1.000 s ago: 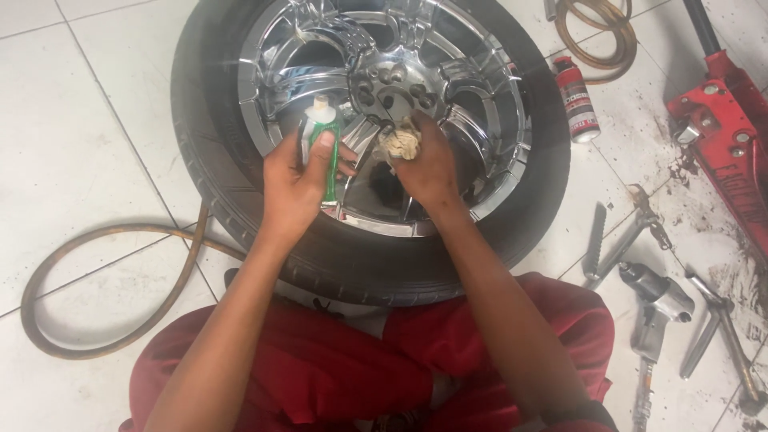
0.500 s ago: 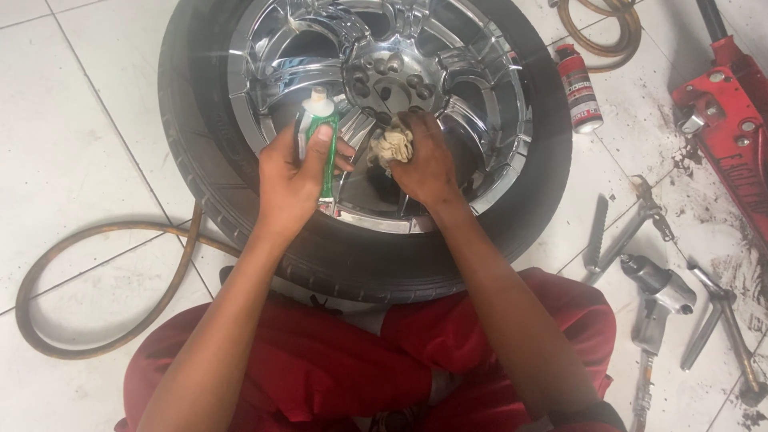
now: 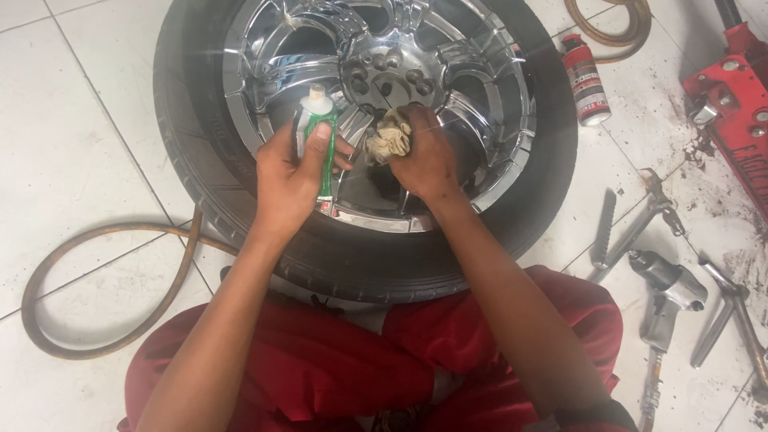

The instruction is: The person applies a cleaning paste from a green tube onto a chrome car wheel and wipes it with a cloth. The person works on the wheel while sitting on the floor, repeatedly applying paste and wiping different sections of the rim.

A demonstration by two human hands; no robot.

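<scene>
A wheel lies flat on the tiled floor in front of my knees: a black tyre (image 3: 192, 152) around a shiny chrome rim (image 3: 480, 88) with bolt holes at its hub. My left hand (image 3: 292, 180) grips a green and white tube (image 3: 314, 132) with its white cap pointing away from me, over the rim's near side. My right hand (image 3: 428, 156) is closed on a crumpled pale cloth (image 3: 390, 138) pressed against a spoke just below the hub. The two hands are close together, a few centimetres apart.
A brown hose (image 3: 104, 320) loops on the floor at left; another coil (image 3: 612, 32) lies at top right. A red and white spray can (image 3: 584, 80), a red floor jack (image 3: 732, 112), an impact wrench (image 3: 668, 292) and metal hand tools (image 3: 632, 232) lie on dirty tiles at right.
The view has shifted so the wheel sits lower and nearer. My right hand with the cloth has moved slightly left along the spoke below the hub. The left hand keeps the tube.
</scene>
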